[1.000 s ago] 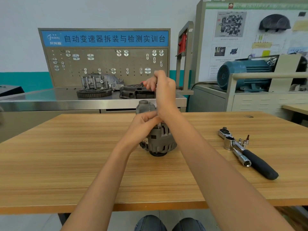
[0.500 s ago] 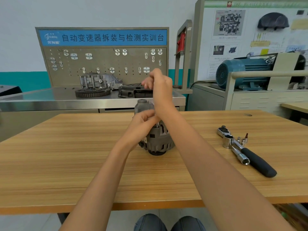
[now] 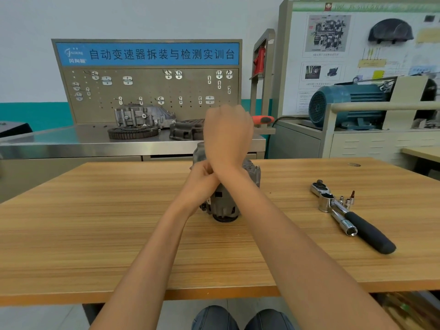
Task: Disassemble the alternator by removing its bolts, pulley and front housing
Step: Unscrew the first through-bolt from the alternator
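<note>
Since the earlier frame, the right hand [image 3: 227, 134] has been rotated, fingers clenched round an orange handle [image 3: 263, 119]. The ribbed grey alternator [image 3: 223, 206] is gripped by the left hand [image 3: 202, 179].

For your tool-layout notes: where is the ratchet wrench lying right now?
In the head view the ratchet wrench lies on the wooden table, right of the alternator, beside small sockets.

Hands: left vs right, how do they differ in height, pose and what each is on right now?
Height: the right hand is raised above the alternator; the left hand sits low against its upper body.
Pose: the right hand shows its back, fist curled round a red-handled tool; the left hand's fingers curl at the housing.
Crossing: the right wrist passes over the left hand.
Shared: both bare, both working on the alternator.
</note>
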A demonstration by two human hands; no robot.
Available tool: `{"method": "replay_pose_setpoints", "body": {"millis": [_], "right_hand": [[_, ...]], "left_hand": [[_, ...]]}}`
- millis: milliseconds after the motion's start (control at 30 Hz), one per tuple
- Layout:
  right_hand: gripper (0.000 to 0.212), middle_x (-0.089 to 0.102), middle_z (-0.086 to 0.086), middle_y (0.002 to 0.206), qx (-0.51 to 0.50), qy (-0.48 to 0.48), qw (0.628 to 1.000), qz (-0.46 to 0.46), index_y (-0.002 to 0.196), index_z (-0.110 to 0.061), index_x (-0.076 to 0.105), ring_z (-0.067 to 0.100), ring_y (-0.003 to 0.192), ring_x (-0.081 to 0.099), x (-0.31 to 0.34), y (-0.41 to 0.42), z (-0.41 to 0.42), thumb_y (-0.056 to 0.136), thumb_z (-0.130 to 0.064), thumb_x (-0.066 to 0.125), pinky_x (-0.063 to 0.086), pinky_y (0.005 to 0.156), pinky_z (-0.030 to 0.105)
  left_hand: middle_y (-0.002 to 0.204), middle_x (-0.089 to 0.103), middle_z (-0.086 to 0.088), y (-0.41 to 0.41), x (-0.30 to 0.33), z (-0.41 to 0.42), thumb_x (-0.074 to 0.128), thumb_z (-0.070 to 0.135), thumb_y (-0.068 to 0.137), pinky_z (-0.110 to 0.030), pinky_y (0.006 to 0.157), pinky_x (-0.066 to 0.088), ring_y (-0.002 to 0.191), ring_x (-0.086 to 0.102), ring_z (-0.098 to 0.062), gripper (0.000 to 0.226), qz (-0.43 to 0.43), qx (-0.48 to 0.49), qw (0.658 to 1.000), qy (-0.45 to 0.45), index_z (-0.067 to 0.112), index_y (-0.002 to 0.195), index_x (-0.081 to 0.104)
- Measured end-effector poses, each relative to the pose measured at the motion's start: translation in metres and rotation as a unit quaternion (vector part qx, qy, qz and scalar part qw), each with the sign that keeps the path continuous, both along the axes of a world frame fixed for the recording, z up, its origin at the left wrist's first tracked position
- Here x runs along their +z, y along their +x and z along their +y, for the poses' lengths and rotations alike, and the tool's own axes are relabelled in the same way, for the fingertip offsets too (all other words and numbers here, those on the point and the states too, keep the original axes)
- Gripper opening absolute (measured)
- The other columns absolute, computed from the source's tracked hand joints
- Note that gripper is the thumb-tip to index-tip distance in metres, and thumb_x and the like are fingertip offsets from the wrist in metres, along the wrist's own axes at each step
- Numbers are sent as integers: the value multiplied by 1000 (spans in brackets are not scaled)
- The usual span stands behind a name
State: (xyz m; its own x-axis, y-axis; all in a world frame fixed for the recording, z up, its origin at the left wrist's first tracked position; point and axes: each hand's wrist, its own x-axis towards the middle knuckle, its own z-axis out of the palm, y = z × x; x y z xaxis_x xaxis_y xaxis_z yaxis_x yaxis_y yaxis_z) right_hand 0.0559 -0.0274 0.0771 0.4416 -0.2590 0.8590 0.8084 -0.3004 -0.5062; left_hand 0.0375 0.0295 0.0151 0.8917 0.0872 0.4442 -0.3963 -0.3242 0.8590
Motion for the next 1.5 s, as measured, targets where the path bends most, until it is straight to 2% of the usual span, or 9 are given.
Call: {"method": "replay_pose_setpoints", "body": {"millis": [133,300,567,800,933,1100,1267,1400,1500], "right_hand": [[43,37,-2,54,214,48,972,85,47,-17,36,13,60,38,7,3,-7,88,-7,48,33,59,27],[44,51,1,54,427,109,879,182,45,-11,42,16,72,58,14,12,-18,89,-6,39,47,80,27],[24,42,-3,67,-21,-34,999,-34,63,-15,44,14,71,39,-6,2,-3,84,-14,53,41,84,36],[49,46,0,57,296,33,945,132,47,-13,43,10,63,48,10,9,-13,95,-21,36,40,65,15],[63,54,4,57,411,70,888,193,44,-10,42,13,71,60,17,18,-17,101,-25,22,34,99,28],[52,49,-1,56,255,58,959,112,53,-11,48,10,61,51,5,10,-9,101,-18,29,41,66,12],[40,41,-3,63,-1,-32,999,-15,58,-19,39,18,70,47,-2,1,-4,98,-17,36,39,99,47],[47,49,3,57,219,39,971,91,51,-11,45,12,60,48,5,5,-9,97,-15,37,42,66,27],[53,52,0,51,381,83,902,187,45,-11,40,7,60,58,14,13,-17,97,-16,31,42,80,24]], "left_hand": [[92,74,4,-2,1,0,52,14,95,-14,71,51,88,67,-6,18,-7,-28,1000,3,18,100,69],[87,74,9,-5,2,-1,54,23,94,-12,71,49,86,68,-3,18,-18,-51,999,-4,24,91,71],[62,48,-7,2,-5,4,49,1,90,-21,57,31,60,41,-11,20,-10,4,1000,8,-6,71,55],[80,72,9,-2,1,-2,53,16,95,-15,70,47,80,65,-5,23,-21,-41,999,-22,26,83,70],[92,74,8,-4,2,-2,53,23,94,-14,74,48,91,67,-4,17,-25,-54,998,-22,24,95,70],[62,67,15,-5,0,-2,49,10,96,-10,56,43,61,60,5,36,-42,-48,998,-13,27,69,66],[48,47,11,1,-4,2,47,1,92,-19,51,30,49,40,-2,34,-20,-3,1000,1,15,61,50],[69,69,17,-2,-1,-2,52,14,94,-9,60,45,68,63,4,37,-29,-25,999,-11,35,69,70],[88,73,13,-3,0,-3,53,19,95,-10,70,48,87,67,0,22,-34,-53,998,-21,32,89,70]]}}
